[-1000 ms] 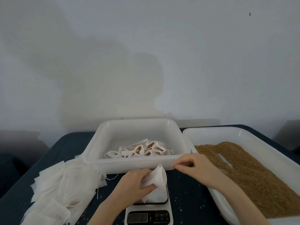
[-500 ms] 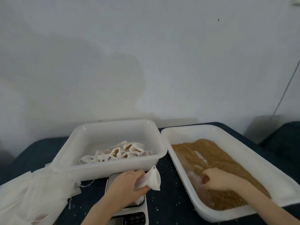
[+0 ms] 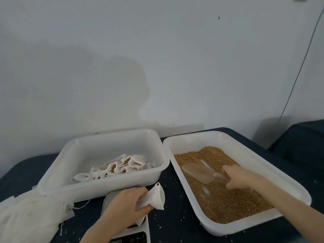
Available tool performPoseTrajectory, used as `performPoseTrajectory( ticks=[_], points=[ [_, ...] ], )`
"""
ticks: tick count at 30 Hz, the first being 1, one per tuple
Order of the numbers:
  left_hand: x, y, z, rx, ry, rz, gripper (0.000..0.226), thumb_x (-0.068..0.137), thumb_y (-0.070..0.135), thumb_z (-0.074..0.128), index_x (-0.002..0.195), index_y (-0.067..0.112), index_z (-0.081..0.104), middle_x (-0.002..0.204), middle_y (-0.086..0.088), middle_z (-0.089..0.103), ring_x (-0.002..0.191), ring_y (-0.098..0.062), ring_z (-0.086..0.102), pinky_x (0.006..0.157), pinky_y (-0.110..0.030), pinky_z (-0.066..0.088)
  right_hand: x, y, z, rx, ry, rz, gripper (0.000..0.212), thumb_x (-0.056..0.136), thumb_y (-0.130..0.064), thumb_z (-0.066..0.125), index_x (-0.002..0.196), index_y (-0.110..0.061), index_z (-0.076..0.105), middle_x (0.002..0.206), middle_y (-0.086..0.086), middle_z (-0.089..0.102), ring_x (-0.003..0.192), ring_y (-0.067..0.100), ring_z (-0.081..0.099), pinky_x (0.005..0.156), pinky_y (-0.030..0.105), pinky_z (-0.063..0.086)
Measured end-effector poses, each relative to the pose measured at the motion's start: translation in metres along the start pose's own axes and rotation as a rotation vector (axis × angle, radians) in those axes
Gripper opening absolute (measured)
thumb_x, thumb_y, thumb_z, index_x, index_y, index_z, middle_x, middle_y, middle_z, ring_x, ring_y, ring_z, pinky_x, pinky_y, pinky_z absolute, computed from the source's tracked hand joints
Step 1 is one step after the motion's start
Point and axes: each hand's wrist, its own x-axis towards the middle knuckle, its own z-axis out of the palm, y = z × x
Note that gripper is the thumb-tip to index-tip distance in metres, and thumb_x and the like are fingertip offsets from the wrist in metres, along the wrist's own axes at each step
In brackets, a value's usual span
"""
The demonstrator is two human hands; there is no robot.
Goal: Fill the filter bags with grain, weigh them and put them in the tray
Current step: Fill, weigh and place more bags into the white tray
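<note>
White trays point(image 3: 112, 183), golden-brown grain point(image 3: 226, 202)

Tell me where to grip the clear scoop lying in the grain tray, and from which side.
Grip the scoop by its narrow handle end, where the right hand already meets it, coming from the right and above. The wide bowl points left and lies flat on the grain, so probably only the handle gives fingers something to curl around. The exact finger grip is blurred.

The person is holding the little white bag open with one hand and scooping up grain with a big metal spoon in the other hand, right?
Almost. The left hand does hold the filter bag open, but the right hand is not using a metal spoon. The head view shows it gripping a clear plastic scoop lying in the grain.
</note>
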Motion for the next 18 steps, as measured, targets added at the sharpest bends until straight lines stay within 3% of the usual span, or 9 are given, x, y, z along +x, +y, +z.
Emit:
performPoseTrajectory(
  ticks=[2,5,8,11,18],
  points=[
    [-0.001,-0.001,0.000,0.000,0.006,0.014,0.050,0.070,0.076,0.037,0.089,0.034,0.054,0.081,0.020,0.056,0.076,0.004,0.050,0.067,-0.014,0.040,-0.002,0.021,-0.008,-0.056,0.053,0.045,0.027,0.084,-0.016,0.065,0.097,-0.026,0.044,0.098,-0.008,0.056,0.085,0.007,0.058,0.072,0.019,0.053],
    [-0.001,-0.001,0.000,0.005,0.022,0.022,0.044,0.070,0.076,0.039,0.083,0.036,0.050,0.075,0.022,0.052,0.072,0.008,0.048,0.062,-0.011,0.038,-0.006,0.045,-0.014,-0.192,0.100,0.092,0.035,0.083,-0.013,0.063,0.080,-0.034,0.036,0.087,-0.012,0.053,0.073,0.001,0.052,0.057,0.014,0.042],
    [0.001,-0.001,0.002,0.015,0.012,0.005,0.051,0.069,0.077,0.038,0.089,0.034,0.054,0.081,0.021,0.056,0.075,0.005,0.049,0.064,-0.013,0.039,-0.007,0.060,-0.015,-0.272,0.140,0.100,0.033,0.085,-0.017,0.061,0.080,-0.035,0.035,0.080,-0.013,0.051,0.065,-0.003,0.046,0.050,0.013,0.033],
    [0.003,-0.001,0.003,-0.008,-0.026,-0.010,0.050,0.067,0.079,0.036,0.088,0.036,0.052,0.083,0.021,0.056,0.077,0.004,0.050,0.067,-0.016,0.042,-0.005,0.066,-0.016,-0.345,0.194,0.072,0.032,0.086,-0.021,0.062,0.081,-0.036,0.035,0.079,-0.013,0.052,0.066,-0.002,0.049,0.052,0.013,0.035],
    [0.001,0.001,0.000,-0.006,-0.035,-0.011,0.042,0.073,0.074,0.043,0.090,0.036,0.053,0.085,0.021,0.057,0.078,0.004,0.051,0.069,-0.016,0.042,-0.008,0.061,-0.016,-0.332,0.131,-0.104,0.031,0.088,-0.011,0.059,0.075,-0.033,0.041,0.083,-0.013,0.057,0.074,-0.001,0.056,0.054,0.014,0.040]
  ],
)
